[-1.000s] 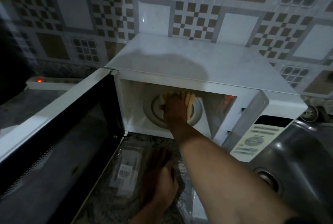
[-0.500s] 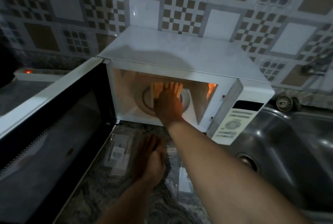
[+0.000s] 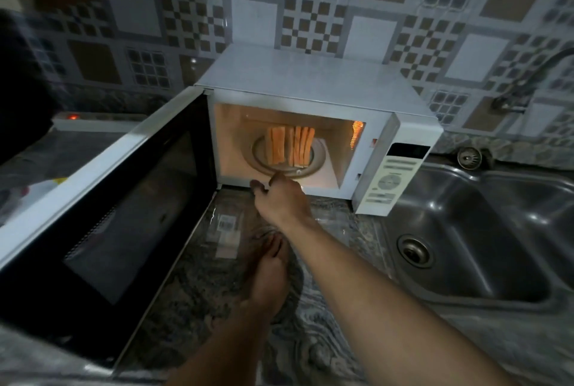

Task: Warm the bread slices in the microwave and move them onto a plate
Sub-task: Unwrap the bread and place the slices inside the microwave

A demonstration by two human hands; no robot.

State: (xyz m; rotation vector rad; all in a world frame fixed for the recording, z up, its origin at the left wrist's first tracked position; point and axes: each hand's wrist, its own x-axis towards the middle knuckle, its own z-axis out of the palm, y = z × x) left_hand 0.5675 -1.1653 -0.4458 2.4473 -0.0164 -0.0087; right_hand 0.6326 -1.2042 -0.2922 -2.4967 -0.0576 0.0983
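Several bread slices stand on edge side by side on the round turntable inside the lit white microwave. Its door swings wide open to the left. My right hand hovers at the front sill of the cavity, just below the bread, fingers loosely bent and holding nothing. My left hand lies flat on the dark stone counter in front of the microwave, fingers straight.
A clear plastic wrapper with a barcode label lies on the counter below the microwave. A steel sink with a drain fills the right side, a tap above it. A power strip with a red light sits at the back left.
My right hand has let go of the bread slices and drawn back out of the cavity to its front edge. The slices now stand uncovered on the turntable. My left hand stays on the counter.
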